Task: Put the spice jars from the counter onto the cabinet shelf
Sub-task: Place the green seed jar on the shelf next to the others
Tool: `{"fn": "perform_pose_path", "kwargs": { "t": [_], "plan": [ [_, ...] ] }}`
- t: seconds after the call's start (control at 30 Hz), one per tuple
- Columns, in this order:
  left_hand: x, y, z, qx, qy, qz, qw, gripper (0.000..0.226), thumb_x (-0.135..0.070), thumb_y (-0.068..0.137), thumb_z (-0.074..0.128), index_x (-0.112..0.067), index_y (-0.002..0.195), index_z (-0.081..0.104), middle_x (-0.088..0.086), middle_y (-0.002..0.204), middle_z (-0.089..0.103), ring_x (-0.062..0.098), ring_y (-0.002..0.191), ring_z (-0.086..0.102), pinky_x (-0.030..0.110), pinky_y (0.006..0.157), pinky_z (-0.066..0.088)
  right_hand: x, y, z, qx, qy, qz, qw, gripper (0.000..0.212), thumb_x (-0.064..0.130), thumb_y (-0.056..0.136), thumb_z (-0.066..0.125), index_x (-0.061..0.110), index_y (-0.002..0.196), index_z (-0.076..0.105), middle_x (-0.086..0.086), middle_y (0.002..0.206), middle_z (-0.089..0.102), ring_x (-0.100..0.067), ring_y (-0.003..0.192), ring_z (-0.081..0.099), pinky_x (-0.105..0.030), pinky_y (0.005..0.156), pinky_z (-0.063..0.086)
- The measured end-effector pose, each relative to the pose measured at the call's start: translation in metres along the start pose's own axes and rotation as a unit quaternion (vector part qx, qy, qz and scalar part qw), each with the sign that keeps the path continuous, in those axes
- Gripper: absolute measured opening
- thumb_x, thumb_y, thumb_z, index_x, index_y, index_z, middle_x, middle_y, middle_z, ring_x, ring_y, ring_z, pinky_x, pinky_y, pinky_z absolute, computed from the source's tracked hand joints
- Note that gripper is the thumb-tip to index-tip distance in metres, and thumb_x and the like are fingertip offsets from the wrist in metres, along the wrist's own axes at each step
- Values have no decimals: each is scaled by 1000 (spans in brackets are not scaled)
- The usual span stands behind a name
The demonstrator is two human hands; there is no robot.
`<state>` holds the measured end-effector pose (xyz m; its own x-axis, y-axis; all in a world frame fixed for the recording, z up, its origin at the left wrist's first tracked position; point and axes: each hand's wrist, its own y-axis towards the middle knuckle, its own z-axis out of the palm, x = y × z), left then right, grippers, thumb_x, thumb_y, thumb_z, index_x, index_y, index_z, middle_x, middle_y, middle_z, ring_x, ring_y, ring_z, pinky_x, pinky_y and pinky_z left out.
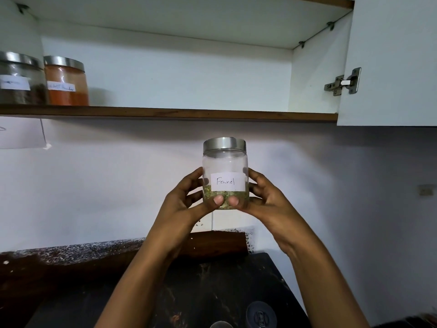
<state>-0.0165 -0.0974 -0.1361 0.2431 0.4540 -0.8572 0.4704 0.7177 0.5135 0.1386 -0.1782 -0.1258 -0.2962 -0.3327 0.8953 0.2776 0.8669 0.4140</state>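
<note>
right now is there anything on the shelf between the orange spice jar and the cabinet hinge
No. In the head view the shelf is bare from the orange spice jar to the hinge. The fennel jar is held below it.

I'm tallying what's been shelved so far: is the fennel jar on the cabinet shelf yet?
No, both hands, left hand and right hand, hold the fennel jar below the shelf.

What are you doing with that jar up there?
A person is holding a glass jar labelled Fennel in both hands, the left hand on one side and the right hand on the other. It is up in the air, below the cabinet shelf, not on it yet. Two other spice jars already stand at the shelf's left end: a dark one and an orange one. The rest of the shelf is bare.
</note>
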Motion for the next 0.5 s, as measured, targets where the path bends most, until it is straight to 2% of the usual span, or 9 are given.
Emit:
{"fn": "perform_pose_path", "kwargs": {
  "t": [0.13,0.3,0.43,0.5],
  "plan": [
    [-8,2,-17,-13,2,18,1000,75,-28,61,74,-33,132,50,-11,122,64,9,113,62,24,88,53,11,10,9,21,15,-18,999,85,43,56,73,35,135,44,8,124,64,-7,113,59,-33,102,45],
    [-30,11,-48,-24,15,53,998,74,-24,64,73,-32,134,50,-12,123,64,8,112,62,14,84,53,30,32,34,46,22,-47,998,83,37,57,75,28,134,47,6,116,69,-9,110,62,-31,98,47],
    [-59,27,-81,-27,36,89,995,62,-15,75,70,-29,132,52,-13,120,66,9,111,63,9,78,51,62,61,59,59,22,-86,994,68,28,64,77,25,127,53,2,112,70,-12,107,65,-32,96,49],
    [-75,39,-98,-31,45,108,993,56,-7,79,67,-27,130,53,-16,113,69,5,108,64,7,75,50,81,78,71,68,17,-107,992,60,25,66,77,26,122,56,3,110,70,-10,104,66,-28,94,50]
  ]
}}
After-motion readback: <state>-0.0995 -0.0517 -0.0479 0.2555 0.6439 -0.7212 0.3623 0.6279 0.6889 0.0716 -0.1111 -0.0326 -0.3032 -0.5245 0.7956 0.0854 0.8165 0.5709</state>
